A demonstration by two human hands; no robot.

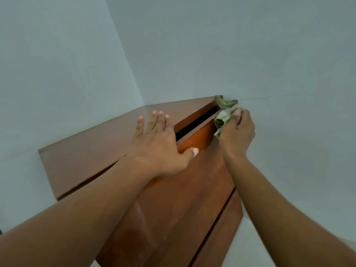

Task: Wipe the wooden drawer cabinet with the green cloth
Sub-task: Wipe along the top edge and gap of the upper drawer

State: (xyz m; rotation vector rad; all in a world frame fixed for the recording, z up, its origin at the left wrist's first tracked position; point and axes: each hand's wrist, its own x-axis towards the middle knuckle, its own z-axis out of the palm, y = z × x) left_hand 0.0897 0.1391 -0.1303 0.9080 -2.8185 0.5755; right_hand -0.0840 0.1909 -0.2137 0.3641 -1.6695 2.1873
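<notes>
The brown wooden drawer cabinet (92,151) stands in a room corner, seen from above and in front. Its top drawer (198,137) is pulled out slightly, leaving a dark gap. My left hand (158,143) lies flat on the cabinet top with fingers spread and the thumb over the drawer's front edge. My right hand (236,132) is closed on the crumpled green cloth (224,112), pressing it against the cabinet's far right top corner beside the wall. Pale dusty streaks show on the lower drawer fronts.
Pale blue-grey walls (231,45) meet behind the cabinet on its left and back. A thin dark crack line (269,97) runs along the right wall at cabinet-top height. The pale floor (260,245) shows at the lower right.
</notes>
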